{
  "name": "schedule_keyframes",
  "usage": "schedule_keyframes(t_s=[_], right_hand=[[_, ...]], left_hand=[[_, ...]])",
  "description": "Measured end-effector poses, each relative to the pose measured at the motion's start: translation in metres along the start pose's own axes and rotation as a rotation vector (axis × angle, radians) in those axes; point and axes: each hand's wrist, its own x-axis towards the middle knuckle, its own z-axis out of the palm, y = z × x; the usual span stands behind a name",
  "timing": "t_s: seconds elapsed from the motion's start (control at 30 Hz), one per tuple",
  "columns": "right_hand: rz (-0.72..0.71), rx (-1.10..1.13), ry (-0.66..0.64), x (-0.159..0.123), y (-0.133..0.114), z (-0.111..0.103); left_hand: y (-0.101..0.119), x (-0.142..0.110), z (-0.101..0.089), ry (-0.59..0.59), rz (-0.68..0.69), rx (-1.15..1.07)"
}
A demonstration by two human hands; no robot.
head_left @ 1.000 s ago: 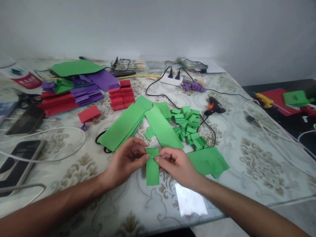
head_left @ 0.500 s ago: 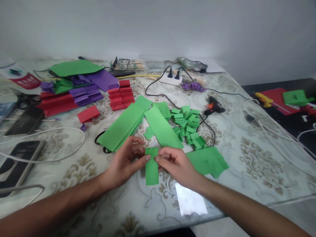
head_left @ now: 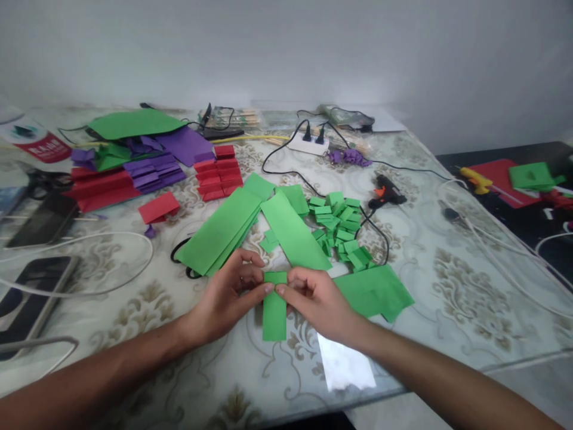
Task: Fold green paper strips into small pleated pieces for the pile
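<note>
- Green paper strip (head_left: 274,310): lay flat on the tabletop (head_left: 447,280) near its front edge, top end pinched from both sides.
- Left hand (head_left: 228,298), right hand (head_left: 316,298): fingertips pressed on the strip's upper end, nearly meeting.
- Step judged: folding the top end; next, a firm crease across.
- Beyond: long green sheets (head_left: 250,224), pile of small folded green pieces (head_left: 342,230), glue gun (head_left: 385,192).

Home craft table, most likely. Patterned tablecloth (head_left: 447,280) under glass, plain wall behind. Stacks of coloured paper (head_left: 134,167) at 11 o'clock, glue gun (head_left: 385,194) and power strip (head_left: 310,143) at 1 o'clock, phones (head_left: 31,292) at 9 o'clock.
</note>
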Motion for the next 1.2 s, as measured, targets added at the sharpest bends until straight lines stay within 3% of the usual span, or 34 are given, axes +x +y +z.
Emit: schedule_keyframes(t_s=[0.17,0.33,0.47,0.7,1.0,1.2], right_hand=[[0.013,0.076,0.013,0.000,-0.002,0.001],[-0.104,0.115,0.128,-0.002,-0.002,0.001],[-0.179,0.020,0.116,-0.003,0.000,0.000],[-0.136,0.033,0.154,0.000,0.001,0.000],[-0.142,0.031,0.190,-0.001,0.003,-0.001],[-0.122,0.073,0.193,-0.001,0.005,0.000]], left_hand=[[-0.002,0.000,-0.002,0.037,0.055,0.093],[0.000,0.002,-0.003,0.015,0.048,0.080],[0.005,0.002,-0.002,0.016,0.025,0.081],[0.003,0.001,-0.001,0.001,0.033,0.026],[-0.005,0.001,-0.002,0.078,0.032,0.095],[-0.005,0.001,-0.002,0.122,0.122,0.146]])
